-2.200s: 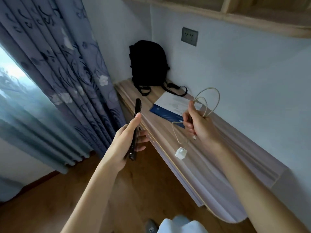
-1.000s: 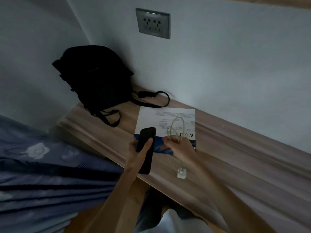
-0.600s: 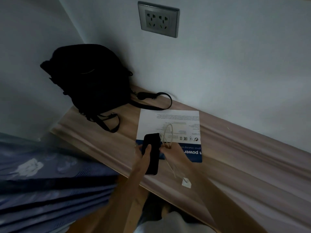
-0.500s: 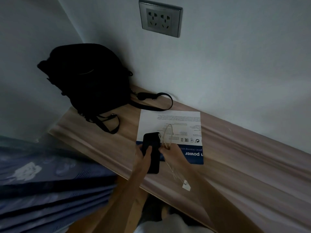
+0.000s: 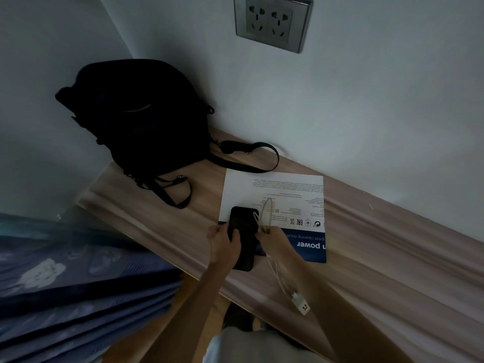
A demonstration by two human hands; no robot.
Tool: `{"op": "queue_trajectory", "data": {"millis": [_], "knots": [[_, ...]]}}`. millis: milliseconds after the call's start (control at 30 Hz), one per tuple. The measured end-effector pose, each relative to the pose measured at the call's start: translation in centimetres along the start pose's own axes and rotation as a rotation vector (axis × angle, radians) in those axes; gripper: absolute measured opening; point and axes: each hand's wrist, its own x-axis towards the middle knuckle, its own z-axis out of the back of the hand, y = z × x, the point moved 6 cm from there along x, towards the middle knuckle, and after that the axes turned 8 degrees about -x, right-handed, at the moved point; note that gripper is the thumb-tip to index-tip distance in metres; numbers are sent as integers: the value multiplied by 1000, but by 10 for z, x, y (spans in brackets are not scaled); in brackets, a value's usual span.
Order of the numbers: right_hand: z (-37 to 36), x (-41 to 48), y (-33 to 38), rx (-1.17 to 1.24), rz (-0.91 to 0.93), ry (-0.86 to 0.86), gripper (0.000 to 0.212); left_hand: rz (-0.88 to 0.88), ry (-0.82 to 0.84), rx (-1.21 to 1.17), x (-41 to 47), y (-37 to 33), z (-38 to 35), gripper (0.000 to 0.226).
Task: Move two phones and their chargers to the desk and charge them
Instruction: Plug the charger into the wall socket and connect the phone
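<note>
A black phone (image 5: 243,226) is held low over the wooden desk (image 5: 379,252), above the near edge of a white and blue sheet. My left hand (image 5: 224,243) grips its lower half, thumb on the screen. Just to the right, my right hand (image 5: 272,238) pinches a looped white charger cable (image 5: 265,213). The loops rise over the sheet and touch the phone's top corner. The cable trails down to a small white plug (image 5: 301,303) that rests near the desk's front edge. Only one phone and one charger are in view.
A grey double wall socket (image 5: 272,20) sits high on the wall above the desk. A black backpack (image 5: 138,116) stands in the left corner, straps spread over the wood. The printed sheet (image 5: 288,189) lies flat. A blue flowered curtain (image 5: 65,284) hangs at the lower left.
I have stepped up to the desk and the view now looks down on it. Both hands have lowered the phone and cable over the sheet, and the plug has come to rest on the wood.
</note>
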Motion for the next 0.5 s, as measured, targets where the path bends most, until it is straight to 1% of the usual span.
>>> {"op": "queue_trajectory", "data": {"millis": [67,133,233,300,433,500], "knots": [[3,-1,3,-24,29,4,31,3,3,21,1,0,3,28],[7,-4,5,-101,76,1,11,-6,19,30,1,1,4,26],[18,-8,4,-149,110,-37,8,-44,23,71,-3,0,4,36],[26,-12,0,-153,128,-44,11,-95,2,79,-9,-5,3,42],[44,-27,-13,-87,186,-47,19,-215,-44,67,-22,-20,-3,41],[55,-37,-24,-124,225,-67,19,-286,-70,90,-30,-27,-7,38]]}}
